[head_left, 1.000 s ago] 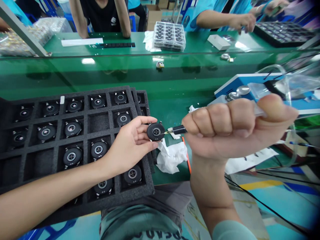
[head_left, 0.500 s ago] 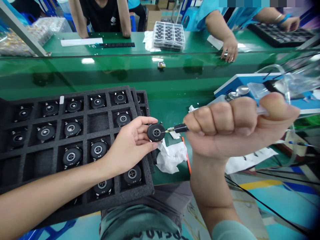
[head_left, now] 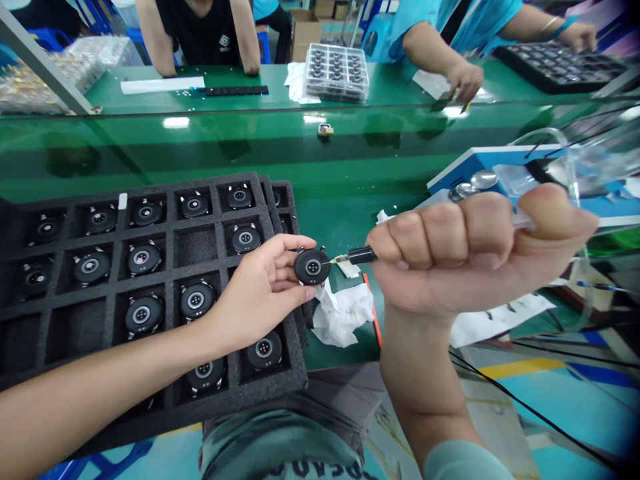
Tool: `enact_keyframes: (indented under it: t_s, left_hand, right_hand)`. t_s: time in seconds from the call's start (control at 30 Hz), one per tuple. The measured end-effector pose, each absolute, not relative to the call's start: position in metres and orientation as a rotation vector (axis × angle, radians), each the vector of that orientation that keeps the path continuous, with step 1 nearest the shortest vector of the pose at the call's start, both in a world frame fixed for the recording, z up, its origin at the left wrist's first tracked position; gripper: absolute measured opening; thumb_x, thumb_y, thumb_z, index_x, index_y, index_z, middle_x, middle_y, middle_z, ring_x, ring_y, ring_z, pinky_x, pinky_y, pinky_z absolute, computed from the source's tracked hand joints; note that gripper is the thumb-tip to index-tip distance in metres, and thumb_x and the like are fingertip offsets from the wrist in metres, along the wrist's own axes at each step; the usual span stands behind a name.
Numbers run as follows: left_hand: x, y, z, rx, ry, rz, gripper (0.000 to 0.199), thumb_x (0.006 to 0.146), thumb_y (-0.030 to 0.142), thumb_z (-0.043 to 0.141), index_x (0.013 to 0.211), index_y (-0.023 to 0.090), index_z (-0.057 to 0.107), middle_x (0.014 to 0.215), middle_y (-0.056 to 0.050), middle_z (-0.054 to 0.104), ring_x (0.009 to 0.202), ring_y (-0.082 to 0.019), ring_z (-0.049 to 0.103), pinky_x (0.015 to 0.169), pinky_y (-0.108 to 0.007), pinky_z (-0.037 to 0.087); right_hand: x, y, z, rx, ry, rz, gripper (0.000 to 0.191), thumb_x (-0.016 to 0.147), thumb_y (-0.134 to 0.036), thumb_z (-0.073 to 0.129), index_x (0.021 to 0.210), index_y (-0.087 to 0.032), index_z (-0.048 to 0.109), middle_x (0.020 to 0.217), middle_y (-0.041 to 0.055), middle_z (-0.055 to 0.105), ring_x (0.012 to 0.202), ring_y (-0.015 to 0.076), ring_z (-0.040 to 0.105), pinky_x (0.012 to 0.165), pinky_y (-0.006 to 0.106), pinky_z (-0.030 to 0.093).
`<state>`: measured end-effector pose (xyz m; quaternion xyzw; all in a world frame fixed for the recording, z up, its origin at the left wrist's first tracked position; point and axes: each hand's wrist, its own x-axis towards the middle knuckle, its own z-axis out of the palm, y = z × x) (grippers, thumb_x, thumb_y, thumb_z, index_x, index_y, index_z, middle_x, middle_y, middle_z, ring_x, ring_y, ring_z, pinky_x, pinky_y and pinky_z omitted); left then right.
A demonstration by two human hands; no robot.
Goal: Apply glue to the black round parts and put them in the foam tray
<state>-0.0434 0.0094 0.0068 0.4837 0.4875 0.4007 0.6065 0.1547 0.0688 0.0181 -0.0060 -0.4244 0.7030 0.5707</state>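
My left hand point(head_left: 260, 287) pinches a round black watch body point(head_left: 312, 267) at its edge, with the fingertips on one side and the thumb below. My right hand point(head_left: 465, 260) is a closed fist around a slim black-handled tool point(head_left: 361, 255). The tool's fine pale tip reaches the watch's right edge. Beneath my left forearm lies a black foam tray point(head_left: 170, 225) with rows of square cells, most holding similar round watch bodies and some empty. Part of the tray is hidden by my arm.
Crumpled white tissue point(head_left: 343, 317) and an orange stick point(head_left: 373, 310) lie on the green workbench point(head_left: 200, 157). A blue-and-white machine point(head_left: 480, 163) with clear tubing stands at right. Across the bench are a co-worker's hand point(head_left: 465, 80) and a clear tray of parts point(head_left: 337, 72).
My hands, the watch body and the tool have barely moved. The co-worker's hand across the bench has moved, shifting from the bench's near edge toward the back.
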Motion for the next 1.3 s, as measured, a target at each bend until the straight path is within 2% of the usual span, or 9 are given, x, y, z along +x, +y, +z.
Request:
enact_keyframes:
  t_s: [0.5, 0.67, 1.0, 1.3]
  left_hand:
    - [-0.043, 0.008, 0.005, 1.125, 1.124, 0.909, 0.050, 0.075, 0.003, 0.074, 0.121, 0.016, 0.058, 0.102, -0.002, 0.072, 0.085, -0.011, 0.067, 0.083, -0.027, 0.055]
    - [-0.043, 0.009, 0.006, 1.123, 1.128, 0.904, 0.051, 0.075, 0.002, 0.074, 0.121, 0.016, 0.058, 0.101, -0.002, 0.072, 0.083, -0.010, 0.067, 0.081, -0.026, 0.055]
    - [-0.042, 0.009, 0.007, 1.111, 1.126, 0.907, 0.050, 0.075, 0.001, 0.073, 0.120, 0.017, 0.058, 0.101, -0.001, 0.072, 0.083, -0.010, 0.066, 0.081, -0.027, 0.055]
    - [-0.042, 0.009, 0.006, 1.116, 1.116, 0.907, 0.051, 0.074, 0.001, 0.073, 0.120, 0.017, 0.058, 0.100, -0.001, 0.071, 0.084, -0.010, 0.066, 0.081, -0.026, 0.055]
  right_hand:
    - [0.155, 0.074, 0.014, 0.010, -1.028, 1.637, 0.065, 0.097, -0.036, 0.056, 0.048, -0.021, 0.016, 0.045, -0.0074, 0.017, 0.042, 0.0092, 0.015, 0.048, 0.029, 0.029]
    - [0.156, 0.080, 0.008, 0.157, -1.087, 1.620, 0.061, 0.093, -0.040, 0.059, 0.046, -0.023, 0.025, 0.042, -0.0071, 0.023, 0.039, 0.0098, 0.019, 0.046, 0.032, 0.030]
    - [0.153, 0.070, 0.018, -0.023, -1.031, 1.599, 0.070, 0.096, -0.039, 0.062, 0.046, -0.021, 0.016, 0.043, -0.0076, 0.014, 0.041, 0.0093, 0.012, 0.046, 0.030, 0.026]
    - [0.151, 0.067, 0.020, -0.076, -1.010, 1.576, 0.070, 0.094, -0.040, 0.064, 0.046, -0.020, 0.016, 0.043, -0.0075, 0.012, 0.041, 0.0091, 0.011, 0.045, 0.030, 0.026]
